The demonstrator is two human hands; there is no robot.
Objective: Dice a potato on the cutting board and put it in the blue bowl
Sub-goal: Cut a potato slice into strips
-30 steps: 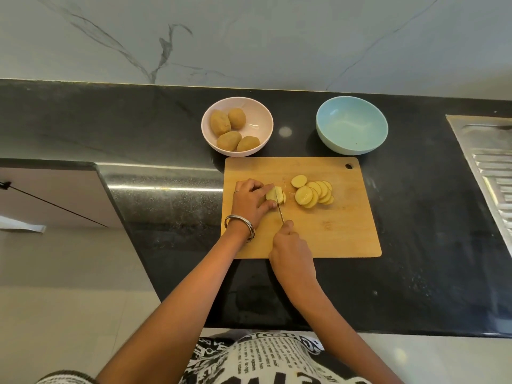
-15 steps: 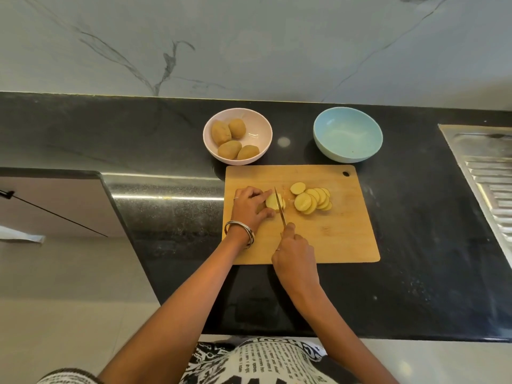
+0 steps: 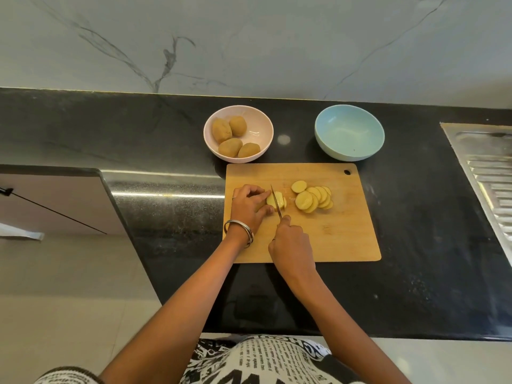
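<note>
A: Knife [image 3: 276,200] is gripped by the right hand [image 3: 291,245], fingers curled round the handle, which is hidden in the fist. The forefinger is laid along the back of the blade.

B: And the blade itself?

A: It is set across the potato [image 3: 274,201], edge down, tip pointed away from the body. How deep it has gone cannot be told.

B: How is the potato held?

A: It is pinched by the left hand [image 3: 248,206], fingertips curled on its left end. A cut face is shown toward the blade, and a thin piece is seen on the blade's right side, touching the rest. Two bangles [image 3: 240,232] are worn at the left wrist.

B: What is seen beyond that?

A: Slices [image 3: 312,198] are fanned out just right of the potato, overlapping one another. All of this is carried by the board [image 3: 332,239], which is laid on the dark counter [image 3: 429,245].

B: And the bowls?

A: The blue bowl [image 3: 349,133] is placed behind the board's right corner, near but apart, with nothing in it. The pink bowl [image 3: 257,128] is placed behind the left corner, with four whole potatoes [image 3: 234,136] in it. A steel drainer [image 3: 490,173] is seen at the far right.
</note>
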